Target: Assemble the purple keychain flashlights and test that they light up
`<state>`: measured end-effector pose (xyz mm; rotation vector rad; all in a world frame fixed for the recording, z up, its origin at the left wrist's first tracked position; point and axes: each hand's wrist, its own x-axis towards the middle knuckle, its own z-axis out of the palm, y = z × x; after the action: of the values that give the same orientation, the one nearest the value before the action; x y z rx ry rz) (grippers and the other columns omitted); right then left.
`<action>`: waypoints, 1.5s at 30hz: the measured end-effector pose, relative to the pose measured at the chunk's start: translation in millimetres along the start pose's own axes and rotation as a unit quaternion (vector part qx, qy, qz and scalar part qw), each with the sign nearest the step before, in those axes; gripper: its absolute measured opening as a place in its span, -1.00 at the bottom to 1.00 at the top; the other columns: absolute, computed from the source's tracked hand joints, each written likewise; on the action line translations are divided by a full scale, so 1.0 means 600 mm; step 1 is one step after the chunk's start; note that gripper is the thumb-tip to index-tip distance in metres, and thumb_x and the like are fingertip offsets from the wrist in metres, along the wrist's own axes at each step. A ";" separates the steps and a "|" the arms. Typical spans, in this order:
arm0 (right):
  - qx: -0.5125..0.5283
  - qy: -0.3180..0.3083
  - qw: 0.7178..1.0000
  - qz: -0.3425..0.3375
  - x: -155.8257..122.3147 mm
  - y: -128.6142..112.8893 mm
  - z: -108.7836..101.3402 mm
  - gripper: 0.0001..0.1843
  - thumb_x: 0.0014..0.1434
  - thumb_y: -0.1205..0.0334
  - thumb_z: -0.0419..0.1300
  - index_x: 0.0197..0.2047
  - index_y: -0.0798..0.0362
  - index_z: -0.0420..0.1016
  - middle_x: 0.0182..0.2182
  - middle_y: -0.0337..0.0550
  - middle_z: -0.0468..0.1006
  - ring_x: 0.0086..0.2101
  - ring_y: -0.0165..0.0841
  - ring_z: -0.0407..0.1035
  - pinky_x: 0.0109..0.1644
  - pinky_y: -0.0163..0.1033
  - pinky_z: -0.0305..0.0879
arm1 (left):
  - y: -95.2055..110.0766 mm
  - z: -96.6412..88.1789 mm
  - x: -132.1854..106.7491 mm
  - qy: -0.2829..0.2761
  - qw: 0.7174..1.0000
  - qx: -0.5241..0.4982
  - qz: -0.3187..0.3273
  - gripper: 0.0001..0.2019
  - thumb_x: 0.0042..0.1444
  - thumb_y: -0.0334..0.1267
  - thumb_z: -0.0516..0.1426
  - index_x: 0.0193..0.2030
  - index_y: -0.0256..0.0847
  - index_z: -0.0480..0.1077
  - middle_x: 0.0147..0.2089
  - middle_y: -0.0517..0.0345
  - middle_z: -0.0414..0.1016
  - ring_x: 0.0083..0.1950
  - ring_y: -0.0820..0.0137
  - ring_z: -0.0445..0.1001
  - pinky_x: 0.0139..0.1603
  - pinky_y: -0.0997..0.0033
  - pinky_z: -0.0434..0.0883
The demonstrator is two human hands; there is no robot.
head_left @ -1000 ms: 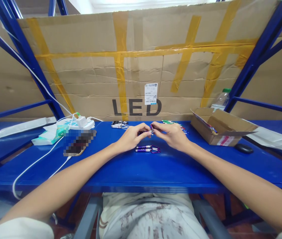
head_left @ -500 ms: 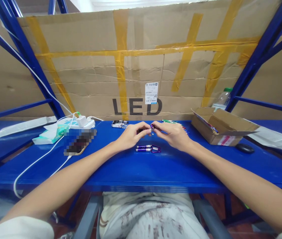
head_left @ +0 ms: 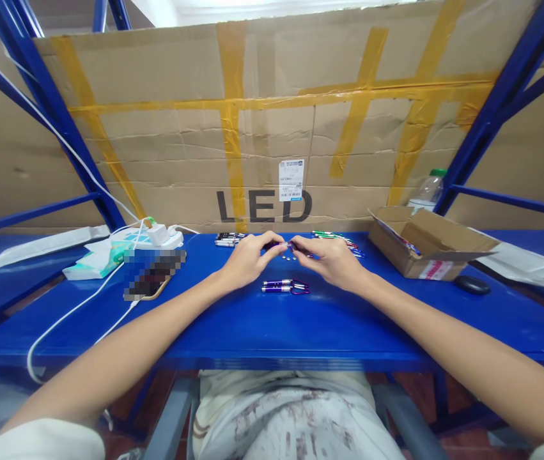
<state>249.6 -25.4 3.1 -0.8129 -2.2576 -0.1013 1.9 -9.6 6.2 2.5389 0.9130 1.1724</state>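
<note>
Head view: both bare hands work close together above the blue counter [head_left: 252, 329], fingertips nearly meeting.
Silver discs: three small, round, shiny pieces [head_left: 287, 259] now show loose beneath the fingertips; half a second ago only about one could be made out there.
Gap between hands: slightly wider, since the left hand [head_left: 247, 259] has shifted a little outward while the right hand [head_left: 336, 259] has hardly moved.
Meaning for the work: the discs seem to have come out of the fingers onto the counter, so I judge that the handled article is open or in parts.
Left hand: narrow grip, thumb and index finger closed on a dark purple piece [head_left: 272, 245], mostly covered by the fingers.
Right hand: also pinched narrow, its tips at a purple bit near the left fingertips; whether this is the same piece or a separate one, I cannot tell.
Purple cylinders: two with clips [head_left: 279, 289] lie side by side on the counter, nearer the person than the hands.
Other cylinders: black and silver ones [head_left: 227, 243] lie beyond the left hand; green and red ones [head_left: 329, 236] lie beyond the right.
</note>
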 end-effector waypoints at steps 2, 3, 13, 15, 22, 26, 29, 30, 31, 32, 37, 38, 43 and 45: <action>0.017 -0.025 1.000 0.007 0.002 0.005 -0.002 -0.76 0.48 0.16 0.14 0.02 -0.05 0.64 -0.26 -0.13 0.75 -0.36 -0.28 0.54 -0.21 -0.22 0.35 | -0.007 -0.003 0.002 -0.018 1.000 0.011 0.002 -0.74 0.49 -0.03 0.15 -0.03 -0.13 0.60 -0.10 0.11 0.71 -0.12 0.27 0.62 -0.05 0.32 0.41; 0.027 -0.039 0.999 0.010 0.003 0.009 -0.003 -0.76 0.46 0.18 0.16 0.05 -0.03 0.64 -0.23 -0.11 0.76 -0.33 -0.27 0.56 -0.18 -0.21 0.39 | -0.012 -0.004 0.003 -0.030 0.999 0.020 0.004 -0.73 0.48 -0.03 0.16 -0.04 -0.13 0.61 -0.08 0.09 0.70 -0.11 0.26 0.61 -0.04 0.32 0.41; 0.095 -0.200 0.975 0.032 -0.001 0.033 -0.013 -0.72 0.31 0.34 0.15 -0.16 0.01 0.73 -0.30 -0.23 0.76 -0.37 -0.32 0.55 -0.26 -0.27 0.41 | -0.029 -0.006 -0.002 -0.228 0.973 0.031 -0.007 -0.72 0.39 -0.02 0.25 -0.03 -0.16 0.69 -0.10 0.02 0.67 -0.12 0.23 0.60 -0.09 0.32 0.39; 0.089 -0.212 0.972 0.037 -0.001 0.035 -0.013 -0.71 0.29 0.38 0.13 -0.19 0.01 0.72 -0.37 -0.26 0.73 -0.41 -0.33 0.53 -0.30 -0.27 0.39 | -0.024 -0.004 -0.002 -0.253 0.967 -0.014 -0.027 -0.71 0.38 0.00 0.27 -0.03 -0.16 0.68 -0.11 0.06 0.70 -0.15 0.25 0.61 -0.12 0.36 0.40; -0.003 -0.164 0.985 0.046 -0.008 0.052 0.015 -0.54 0.50 0.24 0.03 0.33 0.02 0.58 0.12 0.16 0.64 0.05 -0.02 0.46 0.24 0.16 0.31 | -0.059 -0.006 0.000 -0.159 0.980 0.119 -0.018 -0.67 0.53 -0.09 0.04 0.06 -0.16 0.60 0.06 -0.04 0.64 0.09 0.13 0.55 0.16 0.20 0.40; -0.037 -0.190 0.980 0.044 -0.018 0.055 0.037 -0.44 0.57 0.12 -0.08 0.51 -0.05 0.41 0.33 0.20 0.52 0.14 0.15 0.34 0.22 0.37 0.25 | -0.103 -0.006 -0.004 -0.135 0.971 0.195 -0.043 -0.64 0.48 -0.09 0.09 0.19 -0.21 0.57 0.15 -0.19 0.54 0.18 0.02 0.45 0.28 0.03 0.36; -0.046 -0.206 0.977 0.037 -0.020 0.053 0.042 -0.44 0.60 0.11 -0.13 0.50 -0.11 0.41 0.39 0.12 0.50 0.20 0.17 0.29 0.21 0.38 0.23 | -0.121 -0.001 -0.009 -0.139 0.971 0.189 -0.050 -0.66 0.45 -0.08 0.10 0.05 -0.23 0.62 0.02 -0.21 0.58 0.11 0.00 0.45 0.25 0.00 0.37; -0.049 -0.208 0.976 0.034 -0.019 0.052 0.042 -0.45 0.60 0.13 -0.12 0.48 -0.11 0.44 0.39 0.10 0.50 0.22 0.17 0.27 0.21 0.37 0.22 | -0.123 0.000 -0.010 -0.139 0.972 0.183 -0.051 -0.68 0.44 -0.07 0.11 0.00 -0.23 0.63 -0.01 -0.19 0.58 0.09 0.01 0.46 0.24 0.01 0.38; -0.052 -0.207 0.976 0.030 -0.018 0.050 0.040 -0.47 0.59 0.15 -0.10 0.44 -0.10 0.48 0.37 0.09 0.52 0.23 0.16 0.26 0.22 0.36 0.21 | -0.123 0.001 -0.010 -0.138 0.973 0.176 -0.052 -0.69 0.43 -0.07 0.13 -0.05 -0.21 0.63 -0.04 -0.17 0.59 0.07 0.02 0.46 0.22 0.02 0.39; -0.054 -0.206 0.977 0.027 -0.017 0.049 0.038 -0.50 0.58 0.17 -0.08 0.40 -0.09 0.52 0.34 0.09 0.55 0.23 0.15 0.26 0.22 0.33 0.19 | -0.121 0.002 -0.011 -0.137 0.975 0.168 -0.053 -0.71 0.42 -0.06 0.15 -0.09 -0.20 0.62 -0.06 -0.14 0.59 0.06 0.04 0.47 0.21 0.04 0.39; -0.061 -0.197 0.978 0.014 -0.011 0.042 0.027 -0.69 0.54 0.22 0.06 0.02 -0.02 0.66 0.04 0.07 0.70 0.09 0.04 0.33 0.16 0.18 0.17 | -0.094 0.007 -0.007 -0.127 0.985 0.097 -0.069 -0.82 0.37 -0.11 0.23 -0.07 -0.14 0.56 -0.07 0.01 0.65 -0.01 0.14 0.55 0.04 0.17 0.45; -0.061 -0.196 0.979 0.013 -0.011 0.042 0.026 -0.72 0.54 0.22 0.08 -0.03 -0.01 0.65 0.01 0.06 0.70 0.07 0.03 0.34 0.15 0.16 0.17 | -0.088 0.008 -0.005 -0.125 0.986 0.078 -0.074 -0.83 0.37 -0.12 0.24 -0.04 -0.14 0.55 -0.07 0.04 0.66 -0.07 0.18 0.57 -0.01 0.21 0.46; -0.048 -0.201 0.978 0.010 -0.011 0.045 0.026 -0.74 0.53 0.24 0.09 0.02 -0.03 0.63 -0.05 0.03 0.69 0.00 -0.04 0.36 0.07 0.04 0.17 | -0.066 0.020 -0.001 -0.114 0.989 -0.023 -0.086 -0.82 0.36 -0.14 0.25 -0.01 -0.16 0.48 -0.08 0.09 0.67 -0.14 0.31 0.64 -0.11 0.33 0.52; -0.044 -0.204 0.978 0.007 -0.011 0.046 0.026 -0.72 0.54 0.23 0.08 0.04 -0.05 0.64 -0.05 0.04 0.68 -0.02 -0.05 0.35 0.05 0.03 0.17 | -0.063 0.026 -0.002 -0.112 0.985 -0.092 -0.094 -0.80 0.33 -0.15 0.28 -0.01 -0.18 0.46 -0.08 0.07 0.67 -0.10 0.31 0.66 -0.07 0.32 0.54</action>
<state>259.5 -2.1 -17.3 -0.9681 -2.6457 -0.0293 -4.3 20.6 -20.3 2.3214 0.9185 0.8537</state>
